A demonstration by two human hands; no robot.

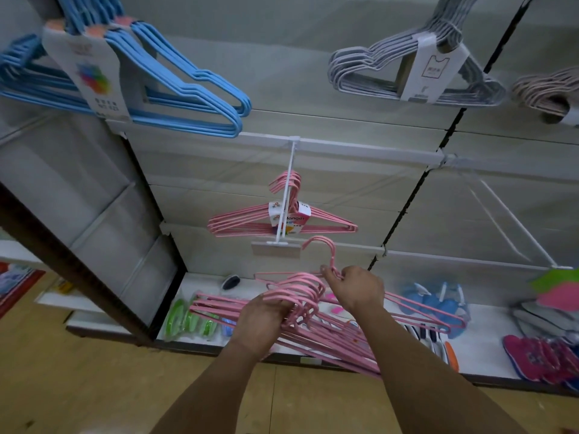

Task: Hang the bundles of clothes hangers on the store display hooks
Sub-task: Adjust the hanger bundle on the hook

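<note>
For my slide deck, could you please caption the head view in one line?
Left hand grips loose pink hangers, right hand lifts one pink hanger below a hooked pink bundle.

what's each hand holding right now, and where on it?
Left hand grips the loose pink hangers at their bunched hook ends. Right hand pinches the neck of a single pink hanger, just below its hook.
</note>
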